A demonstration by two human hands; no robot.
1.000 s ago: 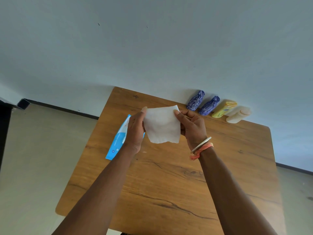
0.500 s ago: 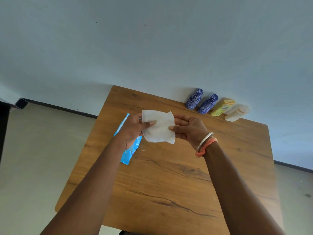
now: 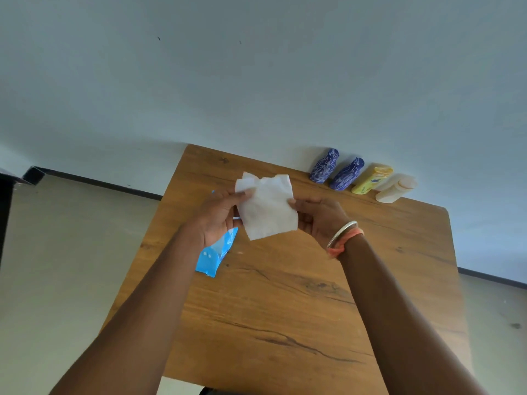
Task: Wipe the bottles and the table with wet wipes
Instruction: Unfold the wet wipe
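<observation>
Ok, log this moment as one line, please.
phase: wipe readied | left hand + right hand: hold wipe above table | four bottles: far edge, untouched | wipe pack: under left hand

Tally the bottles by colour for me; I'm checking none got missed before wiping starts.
Blue patterned bottles: 2
Yellow bottle: 1
Cream bottle: 1
Total: 4, all in a row along the table's far edge by the wall.
</observation>
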